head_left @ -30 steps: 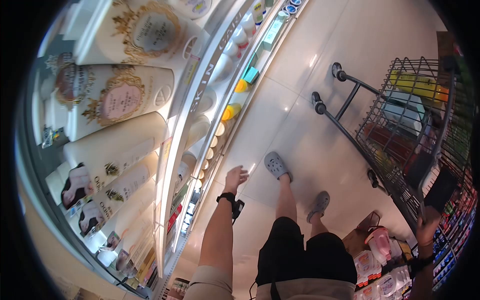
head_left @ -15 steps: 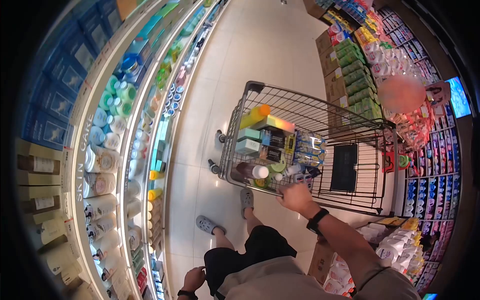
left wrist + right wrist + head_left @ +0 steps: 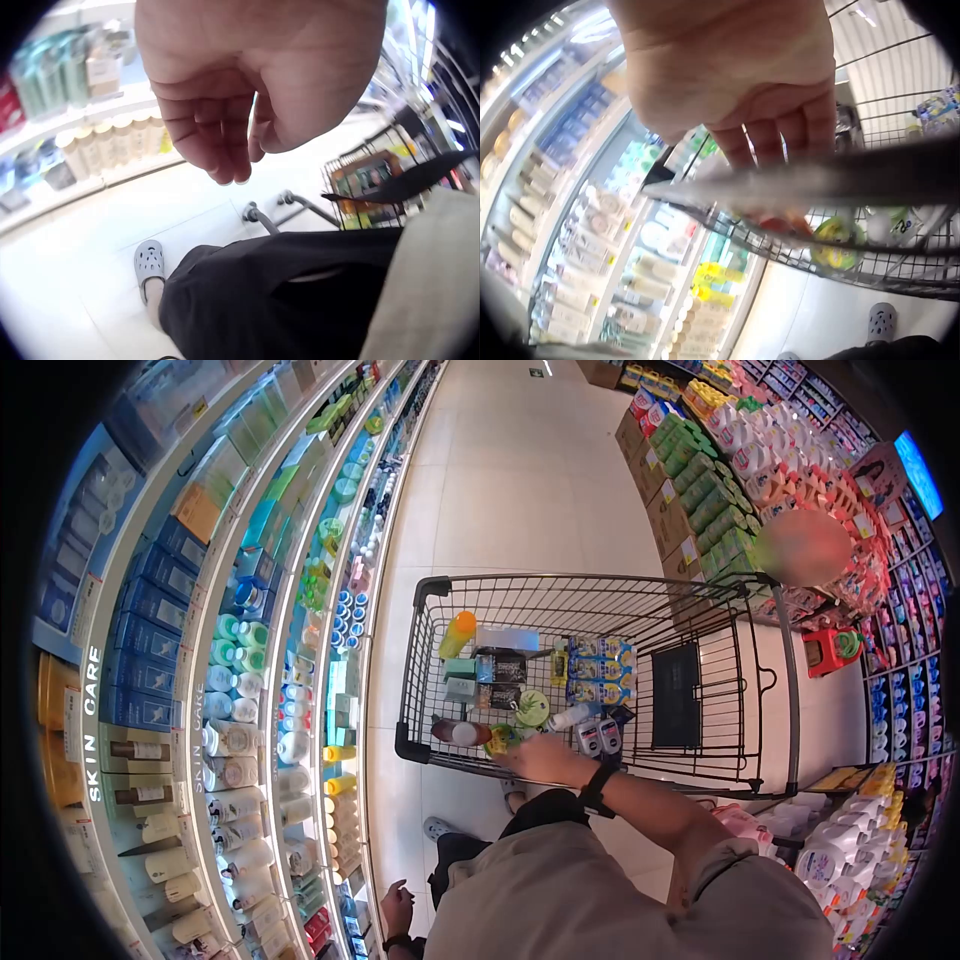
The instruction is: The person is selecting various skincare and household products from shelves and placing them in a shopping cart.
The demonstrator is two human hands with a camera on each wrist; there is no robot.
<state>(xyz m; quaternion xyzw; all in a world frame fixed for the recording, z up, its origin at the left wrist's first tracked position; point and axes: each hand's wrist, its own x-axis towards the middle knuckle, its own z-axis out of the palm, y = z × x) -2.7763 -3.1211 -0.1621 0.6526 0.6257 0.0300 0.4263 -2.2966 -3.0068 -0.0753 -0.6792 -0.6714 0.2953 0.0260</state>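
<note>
My right hand (image 3: 548,762) reaches over the near rim of a wire shopping cart (image 3: 432,588). In the right wrist view its fingers (image 3: 765,142) extend down past the metal rail, which hides part of them. Just beyond the hand in the cart lie a brown bottle (image 3: 444,730) with a pale cap, a round green container (image 3: 532,707) and a white tube (image 3: 572,717). Low at my left side hangs my left hand (image 3: 397,908), holding nothing. Its fingers (image 3: 225,142) are loosely curled in the left wrist view.
The cart also holds a yellow bottle (image 3: 459,632), teal boxes (image 3: 460,678) and blue-yellow packs (image 3: 600,670). Lit skin care shelves (image 3: 190,710) run along the left. Stacked green packs (image 3: 700,490) and white bottles (image 3: 840,850) stand at the right. Pale floor (image 3: 500,480) stretches ahead.
The view has swung from the shelves and floor to the cart and aisle. My right hand has moved left along the cart's near rim. My left hand has dropped lower at my side.
</note>
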